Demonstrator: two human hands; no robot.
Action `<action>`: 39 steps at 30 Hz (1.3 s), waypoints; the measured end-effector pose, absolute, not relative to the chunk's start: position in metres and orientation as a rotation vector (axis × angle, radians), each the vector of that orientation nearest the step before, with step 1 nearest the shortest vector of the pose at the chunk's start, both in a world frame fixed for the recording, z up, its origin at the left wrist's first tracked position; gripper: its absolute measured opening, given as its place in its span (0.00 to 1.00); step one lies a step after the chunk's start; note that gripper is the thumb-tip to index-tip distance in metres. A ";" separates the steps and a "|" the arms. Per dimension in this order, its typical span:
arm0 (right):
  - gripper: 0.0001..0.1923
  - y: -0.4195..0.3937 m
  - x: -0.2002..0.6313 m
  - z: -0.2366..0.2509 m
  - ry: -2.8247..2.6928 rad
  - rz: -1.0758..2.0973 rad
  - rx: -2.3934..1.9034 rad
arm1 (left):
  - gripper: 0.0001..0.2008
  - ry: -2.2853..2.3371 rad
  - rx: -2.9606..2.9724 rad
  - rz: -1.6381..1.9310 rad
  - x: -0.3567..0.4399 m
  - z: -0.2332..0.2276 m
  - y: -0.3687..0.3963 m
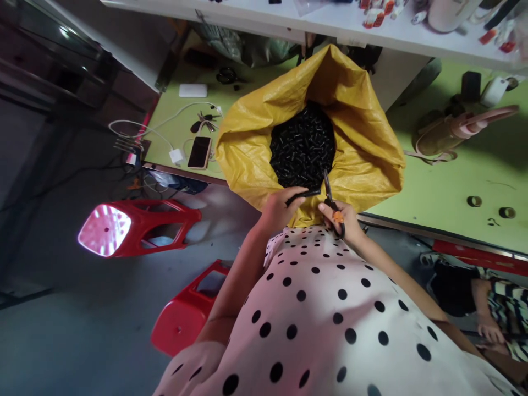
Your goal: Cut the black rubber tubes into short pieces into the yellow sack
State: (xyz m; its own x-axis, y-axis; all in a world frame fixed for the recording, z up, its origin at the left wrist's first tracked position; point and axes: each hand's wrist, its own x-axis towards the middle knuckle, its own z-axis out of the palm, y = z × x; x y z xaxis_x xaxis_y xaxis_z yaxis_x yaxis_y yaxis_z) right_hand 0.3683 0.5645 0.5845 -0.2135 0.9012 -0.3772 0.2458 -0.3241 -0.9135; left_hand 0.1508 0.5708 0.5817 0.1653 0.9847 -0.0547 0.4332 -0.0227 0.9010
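**Black tube held up for a snip over the yellow sack**

Black tube (303,193) lies across the mouth of the yellow sack (363,143), pinched at its near end by the left hand (278,208), whose fingers are closed around it. The right hand (344,220) is wrapped around the orange-handled cutters (332,201); their blades point up toward the free end of the tube and stand just beside it, though I cannot tell from here whether they touch it or how far they are parted.

The sack stands open on the green table (454,192), its rim folded outward, filled with a heap of small black pieces (303,146). Both hands work right at its near lip, close against the person's polka-dot top (330,324).

To my eye the step in hand is lining up tube and blades for a trim. The next move seems to call for a steady left hand, the tube end seated squarely between the blades, and the work kept over the opening so anything cut off drops inside.

Further along the table lie a phone (199,152), a white charger cable (165,124) and some keys (205,121). Two red stools (165,220) stand on the floor to the left, and another person's hand (490,331) rests at the lower right.
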 end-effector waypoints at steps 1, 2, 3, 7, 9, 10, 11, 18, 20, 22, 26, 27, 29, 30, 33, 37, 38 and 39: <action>0.34 0.567 0.368 0.587 -1.337 1.599 -1.473 | 0.14 1.349 1.609 0.780 0.154 0.583 0.569; 0.33 0.569 0.368 0.590 -1.317 1.591 -1.443 | 0.14 1.300 1.618 0.744 0.158 0.583 0.567; 0.32 0.572 0.368 0.592 -1.304 1.553 -1.422 | 0.14 1.264 1.616 0.716 0.163 0.584 0.566; 0.32 0.581 0.373 0.597 -1.296 1.356 -1.469 | 0.15 1.300 1.558 0.685 0.172 0.584 0.567; 0.32 0.580 0.381 0.596 -1.365 1.357 -1.506 | 0.13 1.384 1.547 0.757 0.169 0.585 0.569; 0.33 0.578 0.385 0.594 -1.418 1.383 -1.520 | 0.12 1.428 1.545 0.816 0.166 0.586 0.570; 0.33 0.575 0.390 0.593 -1.474 1.420 -1.532 | 0.12 1.470 1.542 0.879 0.163 0.587 0.571; 0.34 0.557 0.392 0.594 -1.653 1.658 -1.593 | 0.13 1.541 1.618 0.994 0.161 0.588 0.571; 0.35 0.557 0.386 0.599 -1.673 1.629 -1.608 | 0.13 1.521 1.646 0.984 0.165 0.587 0.571; 0.36 0.559 0.382 0.604 -1.694 1.593 -1.640 | 0.12 1.506 1.667 0.977 0.167 0.586 0.570; 0.37 0.560 0.380 0.606 -1.729 1.607 -1.676 | 0.13 1.484 1.703 0.937 0.165 0.584 0.571; 0.38 0.560 0.381 0.605 -1.733 1.614 -1.669 | 0.13 1.472 1.711 0.928 0.163 0.584 0.572; 0.39 0.559 0.380 0.602 -1.733 1.604 -1.648 | 0.13 1.452 1.716 0.923 0.161 0.584 0.573; 0.39 0.558 0.380 0.600 -1.730 1.579 -1.643 | 0.13 1.451 1.710 0.925 0.160 0.583 0.574; 0.40 0.557 0.378 0.595 -1.723 1.508 -1.644 | 0.13 1.478 1.668 0.932 0.159 0.581 0.574; 0.41 0.557 0.375 0.592 -1.702 1.488 -1.633 | 0.13 1.487 1.614 0.951 0.155 0.578 0.574; 0.41 0.557 0.374 0.592 -1.680 1.495 -1.619 | 0.13 1.490 1.605 0.953 0.154 0.578 0.573; 0.40 0.558 0.374 0.592 -1.640 1.507 -1.605 | 0.13 1.491 1.600 0.948 0.154 0.579 0.573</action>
